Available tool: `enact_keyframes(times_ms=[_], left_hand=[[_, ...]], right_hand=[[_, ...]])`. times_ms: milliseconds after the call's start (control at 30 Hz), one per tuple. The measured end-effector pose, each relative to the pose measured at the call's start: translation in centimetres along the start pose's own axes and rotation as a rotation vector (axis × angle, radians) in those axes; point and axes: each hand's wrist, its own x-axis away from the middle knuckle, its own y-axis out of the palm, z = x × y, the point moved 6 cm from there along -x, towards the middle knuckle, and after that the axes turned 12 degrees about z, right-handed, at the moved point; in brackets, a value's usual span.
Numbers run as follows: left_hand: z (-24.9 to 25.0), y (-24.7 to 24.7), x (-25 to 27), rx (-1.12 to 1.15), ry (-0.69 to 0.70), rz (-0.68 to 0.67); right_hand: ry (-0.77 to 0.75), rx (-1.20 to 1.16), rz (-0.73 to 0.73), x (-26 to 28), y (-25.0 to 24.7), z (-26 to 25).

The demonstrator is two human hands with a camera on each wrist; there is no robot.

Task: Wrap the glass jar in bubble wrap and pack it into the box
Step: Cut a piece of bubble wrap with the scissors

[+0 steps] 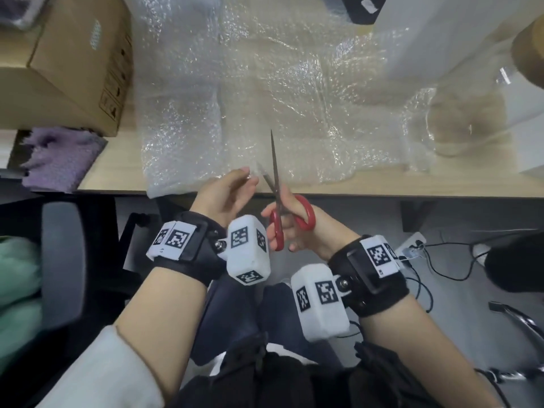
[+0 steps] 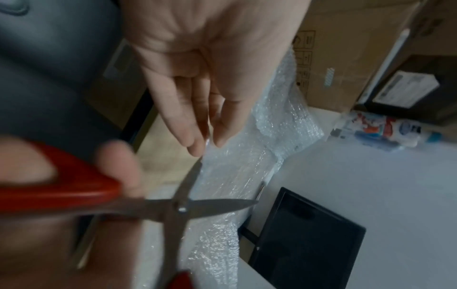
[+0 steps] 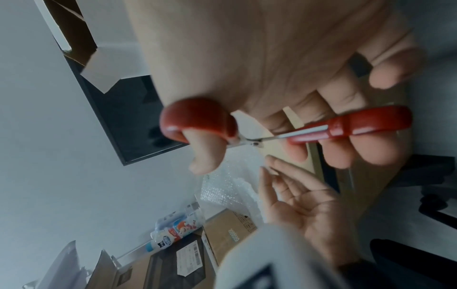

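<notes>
A clear bubble wrap sheet (image 1: pixel 265 98) lies spread over the wooden table (image 1: pixel 382 187). The glass jar (image 1: pixel 459 125) sits at the sheet's right end, blurred and partly veiled by wrap. The brown cardboard box (image 1: pixel 79 60) stands at the back left. My left hand (image 1: pixel 250 176) pinches the sheet's near edge between thumb and fingertips (image 2: pixel 197 144). Just right of it my right hand (image 1: pixel 282 231) grips red-handled scissors (image 1: pixel 294 216), thumb and fingers through the loops (image 3: pixel 197 117). The blades (image 2: pixel 183 207) are spread apart, pointing across the bubble wrap (image 2: pixel 237 176).
A purple cloth (image 1: pixel 59 160) lies at the table's left corner below the box. A chair armrest (image 1: pixel 61 260) is at my left. A black flat panel (image 2: pixel 304 234) stands behind the wrap. A white block (image 1: pixel 441 39) is at back right, and cables (image 1: pixel 441 260) lie on the floor.
</notes>
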Motion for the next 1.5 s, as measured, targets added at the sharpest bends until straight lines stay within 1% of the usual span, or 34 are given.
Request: enact_keyframes(times_ms=[67,200,367,567,667,767,867,933,1033,1100,1200,1300,1500], left_hand=[[0.1,-0.1,-0.5,-0.068,0.048,0.014],[0.3,0.2,-1.4,-0.082,0.077,-0.022],[-0.1,0.9,-2.0,-0.154,0.017,-0.086],[-0.9,1.0,-2.6,-0.202,-0.036,-0.094],[-0.8,0.8,-2.6,-0.222,-0.032,-0.091],[-0.6,0.7,-2.6,-0.215,-0.028,-0.109],[-0.4,0.3,-2.9,-0.207,-0.026,-0.088],[-0.4,0.3,-2.9,-0.21,-0.039,-0.106],[-0.4,0.7,-2.3,-0.236,-0.077,-0.192],[-0.2,1.0,-2.0,-0.246,-0.078,-0.232],[0.0,0.8,-2.2,-0.268,-0.066,-0.216],[0.4,0.2,-2.6,-0.262,-0.073,-0.191],[0.8,-0.3,-2.9,-0.305,-0.133,-0.234]], right_hand=[[0.006,0.014,0.042,-0.7,0.0,-1.0],[0.016,0.089,0.079,-1.5,0.3,-2.0],[0.012,0.112,0.086,-1.6,0.5,-1.8],[-0.003,0.076,0.103,-1.9,0.8,-1.5],[-0.014,0.084,0.121,-2.2,0.6,-1.5],[-0.014,0.032,0.177,-2.5,0.2,-1.6],[-0.027,-0.005,0.22,-2.7,-0.1,-1.7],[-0.037,-0.013,0.222,-2.9,0.0,-1.8],[-0.051,-0.007,0.21,-3.4,0.2,-2.5],[-0.052,-0.001,0.206,-3.8,0.1,-3.0],[-0.024,-0.043,0.227,-4.3,-0.5,-3.3],[-0.033,-0.03,0.218,-4.9,-0.3,-3.8],[-0.02,-0.017,0.214,-6.4,0.2,-5.1]])
